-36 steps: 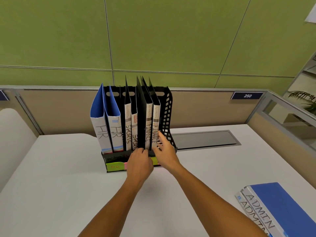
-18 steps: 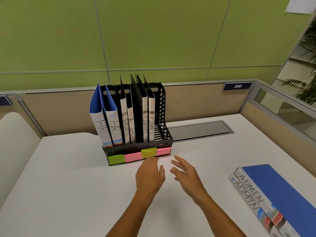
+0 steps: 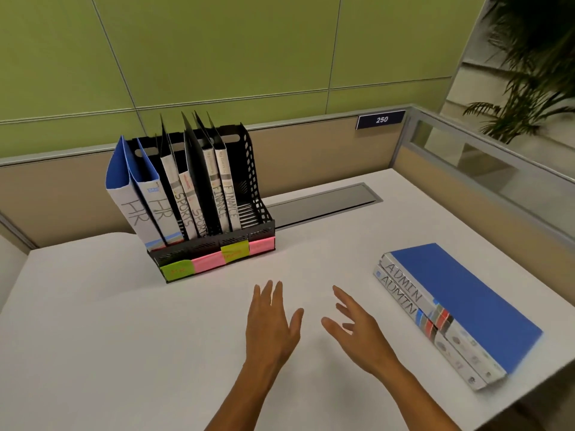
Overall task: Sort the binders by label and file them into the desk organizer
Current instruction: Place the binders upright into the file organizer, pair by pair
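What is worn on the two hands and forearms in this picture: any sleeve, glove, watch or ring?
Nothing is worn. The left hand and the right hand are bare, without gloves, rings or a watch. Both forearms are bare to the picture's bottom edge; no sleeve shows.

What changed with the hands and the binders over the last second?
Both hands left the black mesh desk organizer: the left hand and right hand pulled back toward the person and now hover open over the white desk, holding nothing. The HR, SPORTS and FINANCE binders stayed filed; the two stacked blue ADMIN binders stayed flat on the right.
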Tool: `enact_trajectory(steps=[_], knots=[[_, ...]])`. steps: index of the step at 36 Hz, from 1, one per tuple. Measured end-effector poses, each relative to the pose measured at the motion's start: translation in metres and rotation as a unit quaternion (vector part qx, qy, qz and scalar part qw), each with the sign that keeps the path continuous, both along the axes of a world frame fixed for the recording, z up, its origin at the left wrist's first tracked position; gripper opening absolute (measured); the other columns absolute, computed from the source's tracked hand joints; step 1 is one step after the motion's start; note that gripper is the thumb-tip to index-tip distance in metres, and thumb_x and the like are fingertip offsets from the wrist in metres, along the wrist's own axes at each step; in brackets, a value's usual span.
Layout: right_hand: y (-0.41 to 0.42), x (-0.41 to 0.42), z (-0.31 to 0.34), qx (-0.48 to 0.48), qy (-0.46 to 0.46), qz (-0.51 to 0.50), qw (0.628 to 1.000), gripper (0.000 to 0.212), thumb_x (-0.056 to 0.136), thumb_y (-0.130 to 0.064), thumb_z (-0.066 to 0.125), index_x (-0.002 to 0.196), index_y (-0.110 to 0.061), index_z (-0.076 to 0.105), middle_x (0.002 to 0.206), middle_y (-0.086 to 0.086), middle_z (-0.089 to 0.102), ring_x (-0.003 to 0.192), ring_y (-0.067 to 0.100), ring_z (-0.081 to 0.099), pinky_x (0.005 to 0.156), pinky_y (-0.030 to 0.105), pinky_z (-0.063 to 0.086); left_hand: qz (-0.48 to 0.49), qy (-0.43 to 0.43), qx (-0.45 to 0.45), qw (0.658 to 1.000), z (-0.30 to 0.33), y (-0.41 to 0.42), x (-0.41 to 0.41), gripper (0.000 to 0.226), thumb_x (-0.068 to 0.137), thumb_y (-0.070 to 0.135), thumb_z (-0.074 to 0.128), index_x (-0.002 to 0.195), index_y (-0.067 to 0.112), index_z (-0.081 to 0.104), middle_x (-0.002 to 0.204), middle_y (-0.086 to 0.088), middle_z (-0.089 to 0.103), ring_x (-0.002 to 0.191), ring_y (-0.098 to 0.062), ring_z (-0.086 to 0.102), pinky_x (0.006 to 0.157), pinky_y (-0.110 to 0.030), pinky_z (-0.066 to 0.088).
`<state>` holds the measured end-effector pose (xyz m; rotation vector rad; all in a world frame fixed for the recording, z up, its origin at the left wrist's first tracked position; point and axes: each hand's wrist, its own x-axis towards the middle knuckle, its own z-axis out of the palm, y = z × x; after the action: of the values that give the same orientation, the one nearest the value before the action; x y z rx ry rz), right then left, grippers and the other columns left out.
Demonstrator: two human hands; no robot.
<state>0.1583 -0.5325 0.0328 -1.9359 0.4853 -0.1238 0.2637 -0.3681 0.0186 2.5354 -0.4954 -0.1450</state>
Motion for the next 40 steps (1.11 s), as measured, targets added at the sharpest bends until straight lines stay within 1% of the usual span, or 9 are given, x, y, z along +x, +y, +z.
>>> enact_trajectory(steps=[8,11,14,18,22,25,30,34,40], knots=[[-0.043,-0.066,-0.003,0.025,-0.033,-0.061,0.997,0.065,0.081,-0.06,0.069,0.137,-0.061,0.035,0.136,-0.048,0.031,0.131,-0.002,0.045,0.099,0.026,0.047,-0.011,0.051,-0.038,0.998,-0.001,-0.039,-0.056,0.081,0.092,0.071,0.041,0.158,0.03,0.018,0.168,0.007,0.012,0.156,-0.017,0.001,0.123,-0.039,0.014],[-0.061,-0.092,-0.001,0.018,-0.044,-0.064,0.997,0.066,0.08,-0.062,0.068,0.137,-0.061,0.034,0.134,-0.054,0.025,0.13,-0.004,0.045,0.096,0.021,0.047,-0.019,0.059,-0.049,0.997,0.003,-0.059,-0.08,0.081,0.092,0.07,0.043,0.158,0.028,0.021,0.167,0.006,0.016,0.156,-0.017,0.004,0.123,-0.039,0.017],[-0.083,-0.121,0.001,0.01,-0.046,-0.07,0.996,0.068,0.079,-0.064,0.067,0.138,-0.06,0.034,0.146,-0.04,0.028,0.129,-0.005,0.045,0.091,0.016,0.047,-0.03,0.067,-0.044,0.996,0.008,-0.084,-0.108,0.08,0.092,0.07,0.042,0.158,0.029,0.02,0.168,0.007,0.014,0.156,-0.017,0.005,0.123,-0.039,0.016],[-0.113,-0.152,0.0,0.005,-0.047,-0.078,0.996,0.079,0.081,-0.06,0.068,0.149,-0.048,0.031,0.157,-0.021,0.027,0.133,0.0,0.044,0.093,0.02,0.05,-0.047,0.07,-0.028,0.996,0.014,-0.117,-0.141,0.082,0.092,0.071,0.042,0.158,0.031,0.017,0.168,0.007,0.012,0.156,-0.018,0.005,0.124,-0.04,0.016],[-0.14,-0.178,0.01,0.028,-0.06,-0.084,0.994,0.066,0.08,-0.059,0.069,0.135,-0.067,0.033,0.142,-0.034,0.038,0.13,-0.004,0.044,0.078,0.009,0.05,-0.055,0.072,-0.043,0.995,0.018,-0.146,-0.166,0.081,0.093,0.068,0.045,0.158,0.028,0.021,0.167,0.005,0.016,0.155,-0.018,0.009,0.123,-0.038,0.018],[-0.16,-0.192,0.015,0.041,-0.056,-0.091,0.993,0.058,0.079,-0.061,0.067,0.12,-0.08,0.032,0.124,-0.051,0.038,0.126,-0.008,0.044,0.074,0.01,0.052,-0.062,0.071,-0.05,0.994,0.022,-0.166,-0.182,0.08,0.093,0.068,0.046,0.158,0.026,0.022,0.167,0.004,0.017,0.155,-0.018,0.011,0.123,-0.037,0.019],[-0.192,-0.2,0.017,0.004,-0.051,-0.088,0.995,0.065,0.089,-0.054,0.066,0.138,-0.067,0.026,0.146,-0.028,0.037,0.127,-0.008,0.039,0.092,0.017,0.046,-0.074,0.082,-0.059,0.992,0.028,-0.194,-0.196,0.083,0.09,0.069,0.048,0.158,0.027,0.022,0.167,0.004,0.018,0.154,-0.017,0.014,0.122,-0.04,0.024],[-0.214,-0.195,0.02,-0.032,-0.038,-0.093,0.994,0.071,0.092,-0.052,0.064,0.15,-0.052,0.025,0.157,-0.016,0.032,0.135,-0.004,0.033,0.092,0.015,0.044,-0.074,0.088,-0.073,0.991,0.032,-0.214,-0.195,0.085,0.089,0.068,0.051,0.157,0.026,0.023,0.166,0.002,0.021,0.152,-0.018,0.021,0.119,-0.041,0.029],[-0.251,-0.182,0.022,-0.065,-0.029,-0.097,0.993,0.074,0.093,-0.053,0.062,0.156,-0.039,0.024,0.162,-0.013,0.028,0.147,0.01,0.03,0.115,0.042,0.04,-0.083,0.099,-0.121,0.984,0.029,-0.24,-0.188,0.078,0.089,0.064,0.057,0.153,0.026,0.031,0.161,0.0,0.034,0.144,-0.02,0.037,0.115,-0.045,0.039]])
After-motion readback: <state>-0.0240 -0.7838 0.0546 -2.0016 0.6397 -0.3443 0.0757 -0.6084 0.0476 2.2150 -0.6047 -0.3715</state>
